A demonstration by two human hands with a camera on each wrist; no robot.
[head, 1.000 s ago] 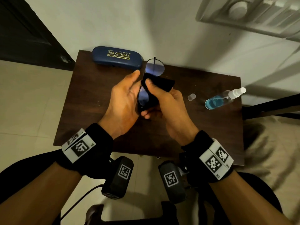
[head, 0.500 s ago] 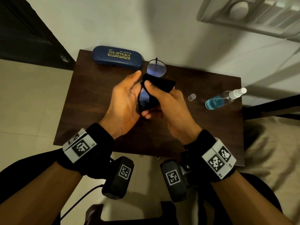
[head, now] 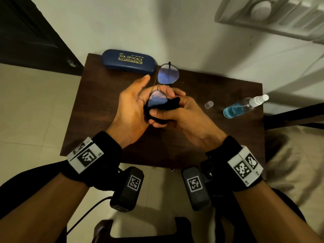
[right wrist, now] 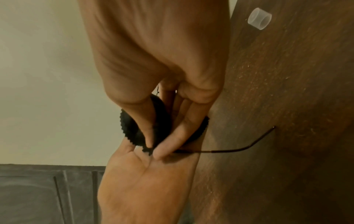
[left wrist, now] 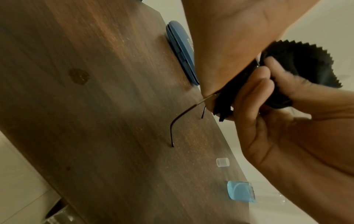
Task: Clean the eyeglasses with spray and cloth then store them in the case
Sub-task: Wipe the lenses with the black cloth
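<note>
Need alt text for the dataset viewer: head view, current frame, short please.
Seen from above, a person's right hand rubs a black cloth over one lens of wire-rimmed eyeglasses, steadied by the left hand over a dark wooden table. A shut blue case lies at the far edge; a spray bottle of blue liquid and its clear cap lie to the right.

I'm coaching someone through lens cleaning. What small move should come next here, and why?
Probably slide the black cloth up to the far lens: the right hand pinches it on the near lens, the far one is bare, and the left hand steadies the eyeglasses.
</note>
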